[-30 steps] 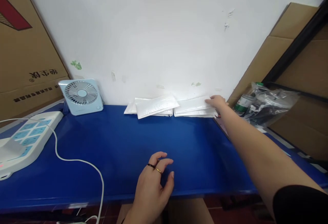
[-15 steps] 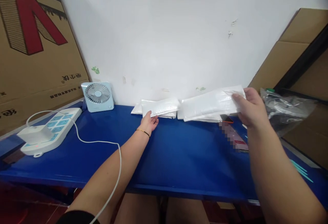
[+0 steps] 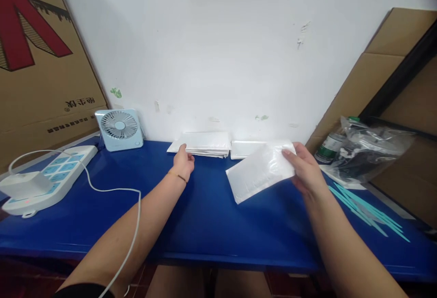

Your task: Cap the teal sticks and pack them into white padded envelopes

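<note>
1. Two hands over blue table (image 3: 211, 225).
2. Right hand (image 3: 307, 170) grasps white envelope (image 3: 259, 175) by its right end, lifted, tilted, right of centre.
3. Left hand (image 3: 183, 164) fingers closed on near edge of far left stack (image 3: 201, 143).
4. Second stack (image 3: 244, 149) by wall; fan (image 3: 119, 129), power strip (image 3: 44, 182) left.

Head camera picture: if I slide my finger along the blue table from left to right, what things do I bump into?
White power strip → small blue fan → left hand on the left stack of white envelopes → white envelope held by the right hand → plastic bag.
</note>
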Motion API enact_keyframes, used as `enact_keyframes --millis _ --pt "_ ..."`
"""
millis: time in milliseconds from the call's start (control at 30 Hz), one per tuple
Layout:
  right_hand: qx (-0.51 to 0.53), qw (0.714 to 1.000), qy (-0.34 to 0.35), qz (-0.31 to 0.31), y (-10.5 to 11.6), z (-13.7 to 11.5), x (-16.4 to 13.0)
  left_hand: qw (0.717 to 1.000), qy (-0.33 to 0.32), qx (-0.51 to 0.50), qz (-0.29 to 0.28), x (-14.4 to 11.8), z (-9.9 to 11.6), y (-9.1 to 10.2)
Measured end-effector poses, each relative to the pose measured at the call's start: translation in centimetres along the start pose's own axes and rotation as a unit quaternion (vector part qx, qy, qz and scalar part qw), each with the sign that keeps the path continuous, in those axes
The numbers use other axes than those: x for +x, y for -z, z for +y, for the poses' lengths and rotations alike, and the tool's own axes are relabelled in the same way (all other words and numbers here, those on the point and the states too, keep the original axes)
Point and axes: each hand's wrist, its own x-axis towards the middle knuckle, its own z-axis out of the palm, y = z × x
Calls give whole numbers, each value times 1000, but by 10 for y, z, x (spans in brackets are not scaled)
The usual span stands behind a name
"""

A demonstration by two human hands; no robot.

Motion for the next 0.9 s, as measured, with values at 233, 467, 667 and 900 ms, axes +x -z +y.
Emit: enact_keyframes --millis 233,467,667,900 --pt "152 986 -34 51 -50 8 -11 930 237 101 -260 -131 -67 67" --pt "96 972 -212 -13 -53 45 -66 949 -59 -32 -307 -126 -62 53" --pt "-40 975 -209 -60 -36 58 -77 963 -156 -53 -214 -113 -53 44" --pt "-80 976 -195 -54 -27 64 -75 945 -233 -42 -225 -117 -34 31"
